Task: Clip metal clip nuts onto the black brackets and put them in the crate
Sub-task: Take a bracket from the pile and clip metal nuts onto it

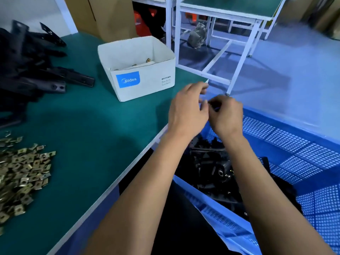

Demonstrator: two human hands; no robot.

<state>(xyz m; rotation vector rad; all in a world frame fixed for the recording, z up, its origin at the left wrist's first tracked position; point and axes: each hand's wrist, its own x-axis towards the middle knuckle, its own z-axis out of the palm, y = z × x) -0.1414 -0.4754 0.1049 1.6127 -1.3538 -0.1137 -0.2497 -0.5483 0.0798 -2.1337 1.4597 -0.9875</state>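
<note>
Head view, nearest first: two bare forearms reach forward from the bottom edge, over the blue perforated crate [287,144] that sits low at the right, beside the counter [88,126]. Finished black brackets [211,168] lie heaped in the crate's near left part, under the arms. At the near left of the green counter lies a spread pile of brass-coloured metal clip nuts [24,172]. Above the crate's far rim, by the counter's right corner, the two hands meet. The left hand [187,111] has its fingers loosely curled and its tips toward the right hand; whether it holds anything I cannot tell. The right hand [227,113] has a narrow grip, fingers curled round a small dark piece [213,105], blurred and mostly hidden. Farther back on the counter stands an open white cardboard box [136,69] with a few clip nuts inside. At the far left lies a heap of unclipped brackets [33,61]. Beyond the counter stands a white-framed table [230,13] on the blue floor.
</note>
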